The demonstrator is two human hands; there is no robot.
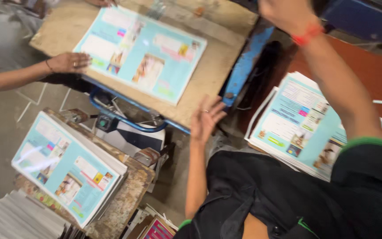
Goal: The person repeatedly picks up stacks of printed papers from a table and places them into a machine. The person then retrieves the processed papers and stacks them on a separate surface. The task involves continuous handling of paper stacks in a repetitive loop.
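Observation:
A large light-blue printed sheet [140, 53] lies on a wooden board [213, 66]. My left hand [206, 117] hovers at the board's near edge, fingers spread and nothing in it, with a ring on one finger. My right hand [288, 15] is raised at the top of the view, blurred and partly cut off, a red band on its wrist; what it grips is not visible. A co-worker's hand [69, 62] rests flat on the sheet's left corner.
A stack of the same printed sheets [299, 128] lies at my right on a red-brown table [376, 71]. Another stack [67, 170] sits on a worn wooden stand [129, 194] at the lower left. A blue metal frame [244, 66] holds the board. White paper piles [18, 217] fill the bottom left.

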